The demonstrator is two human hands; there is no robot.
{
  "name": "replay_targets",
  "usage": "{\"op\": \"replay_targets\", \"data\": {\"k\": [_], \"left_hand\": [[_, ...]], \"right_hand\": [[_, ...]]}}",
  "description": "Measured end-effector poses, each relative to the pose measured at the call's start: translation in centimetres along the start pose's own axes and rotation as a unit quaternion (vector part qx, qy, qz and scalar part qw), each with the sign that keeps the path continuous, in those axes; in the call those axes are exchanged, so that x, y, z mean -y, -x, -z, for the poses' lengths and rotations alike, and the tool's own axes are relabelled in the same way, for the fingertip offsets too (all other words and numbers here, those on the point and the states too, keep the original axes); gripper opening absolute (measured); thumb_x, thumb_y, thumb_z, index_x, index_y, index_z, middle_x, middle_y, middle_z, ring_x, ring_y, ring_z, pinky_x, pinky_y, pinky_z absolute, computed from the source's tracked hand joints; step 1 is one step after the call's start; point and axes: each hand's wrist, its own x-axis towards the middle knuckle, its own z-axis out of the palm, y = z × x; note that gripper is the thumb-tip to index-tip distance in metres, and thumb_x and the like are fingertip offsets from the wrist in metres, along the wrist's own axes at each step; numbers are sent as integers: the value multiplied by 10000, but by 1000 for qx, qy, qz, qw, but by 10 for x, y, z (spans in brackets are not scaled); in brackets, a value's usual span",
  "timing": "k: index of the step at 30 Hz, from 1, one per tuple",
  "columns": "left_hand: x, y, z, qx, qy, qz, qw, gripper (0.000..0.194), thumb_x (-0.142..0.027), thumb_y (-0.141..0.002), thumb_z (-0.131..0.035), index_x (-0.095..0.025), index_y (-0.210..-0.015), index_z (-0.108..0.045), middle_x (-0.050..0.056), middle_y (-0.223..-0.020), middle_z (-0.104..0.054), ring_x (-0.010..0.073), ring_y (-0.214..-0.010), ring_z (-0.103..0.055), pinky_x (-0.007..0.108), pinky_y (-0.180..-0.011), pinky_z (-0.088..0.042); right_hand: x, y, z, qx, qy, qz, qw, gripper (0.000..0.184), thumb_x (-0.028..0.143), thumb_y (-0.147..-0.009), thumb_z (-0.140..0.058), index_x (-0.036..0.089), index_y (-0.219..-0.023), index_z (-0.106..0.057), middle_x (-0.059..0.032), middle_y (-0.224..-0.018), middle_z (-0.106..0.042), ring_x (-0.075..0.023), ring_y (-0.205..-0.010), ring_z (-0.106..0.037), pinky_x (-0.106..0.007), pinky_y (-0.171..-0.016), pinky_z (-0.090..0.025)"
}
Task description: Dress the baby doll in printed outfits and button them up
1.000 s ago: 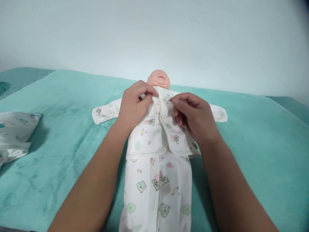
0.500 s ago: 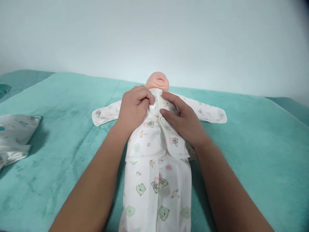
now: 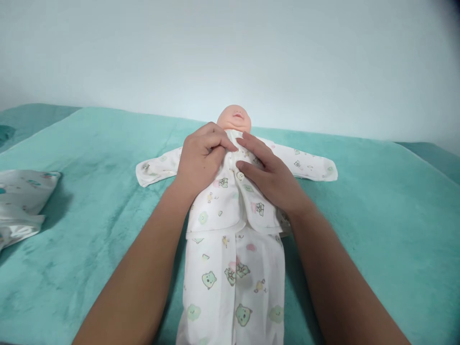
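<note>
A baby doll point(image 3: 235, 117) lies on its back on a teal blanket point(image 3: 359, 215), dressed in a white printed shirt point(image 3: 230, 201) and matching trousers point(image 3: 233, 287). My left hand point(image 3: 201, 155) is curled on the doll's chest, its fingers pinching the left edge of the shirt front near the collar. My right hand point(image 3: 269, 175) lies on the right side of the chest with fingers stretched towards the collar and the thumb beside a small white button point(image 3: 240, 176). The shirt sleeves spread out to both sides.
A folded white printed cloth point(image 3: 21, 201) lies on the blanket at the left edge. A pale wall rises behind the bed. The blanket stretches wide on both sides of the doll.
My right hand has uncurled from a pinch on the shirt edge and now lies flat on the chest. My left hand stayed at the collar, gripping the fabric.
</note>
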Motion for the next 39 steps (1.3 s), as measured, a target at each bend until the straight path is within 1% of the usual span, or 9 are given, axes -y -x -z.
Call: {"op": "replay_targets", "data": {"k": [5, 11, 15, 20, 24, 27, 31, 35, 39], "left_hand": [[0, -1, 1, -8, -5, 7, 1000, 295, -37, -756, -467, -224, -644, -666, -5, -797, -666, 155, -768, -612, 330, -728, -505], [-1, -1, 1, -16, -17, 14, 1000, 300, -27, -746, -455, -224, -695, -676, -10, -777, -673, 152, -744, -601, 319, -702, -493], [0, 0, 1, -11, -9, -2, 1000, 327, -28, -762, -448, -229, -751, -706, -7, -817, -688, 156, -793, -617, 323, -758, -500], [3, -3, -2, -9, -18, 4, 1000, 293, -32, -757, -441, -215, -640, -639, 1, -795, -661, 157, -775, -614, 321, -739, -493], [4, 9, 2, -47, -126, -24, 991, 277, -47, -791, -444, -221, -750, -655, 25, -884, -685, 196, -894, -621, 357, -837, -492], [10, 39, 22, -59, -267, -15, 962, 298, -93, -846, -454, -219, -1000, -676, 74, -1165, -687, 243, -1125, -588, 413, -1012, -434], [34, 82, 69, 30, -429, 143, 892, 457, -267, -924, -467, -203, -1374, -519, 135, -1498, -492, 306, -1397, -414, 477, -1133, -321], [61, 91, 106, 70, -438, 263, 857, 599, -498, -923, -476, -216, -1451, -459, 159, -1471, -517, 347, -1349, -459, 509, -1089, -356], [74, 84, 112, 68, -426, 261, 864, 692, -637, -880, -488, -226, -1436, -478, 160, -1434, -550, 364, -1326, -466, 540, -1095, -326]], "right_hand": [[3, 2, -3, -58, -16, 22, 998, 275, 300, -824, -665, 282, -1096, -636, -9, -1429, -549, -249, -1373, -464, -497, -1161, -363], [5, 3, -4, -60, -13, 25, 998, 167, 284, -816, -663, 268, -983, -664, -3, -1429, -549, -243, -1369, -469, -493, -1175, -333], [6, 2, -4, -67, -15, 17, 998, 195, 303, -817, -671, 273, -1010, -672, -6, -1435, -547, -249, -1368, -470, -500, -1176, -332], [-4, 0, -7, -76, -69, -3, 995, 387, 342, -832, -673, 284, -1212, -632, -24, -1375, -597, -244, -1312, -524, -481, -1128, -409], [-18, -2, 0, -89, -89, 16, 992, 381, 400, -889, -609, 276, -1249, -618, -35, -1339, -620, -232, -1262, -561, -460, -1089, -447], [-30, -5, 15, -122, -52, -4, 991, 401, 432, -896, -586, 276, -1263, -619, -49, -1360, -612, -251, -1256, -565, -502, -1081, -441], [-48, -11, 26, -126, 84, -35, 988, 476, 455, -903, -550, 243, -1328, -594, -90, -1453, -550, -287, -1365, -476, -565, -1165, -308], [-59, -18, 14, -99, 222, -10, 970, 480, 449, -965, -406, 226, -1352, -580, -104, -1466, -541, -294, -1424, -410, -629, -1195, -147], [-68, -11, 15, -117, 316, -35, 941, 485, 425, -987, -339, 245, -1386, -547, -90, -1458, -549, -286, -1372, -465, -632, -1179, -172]]}}
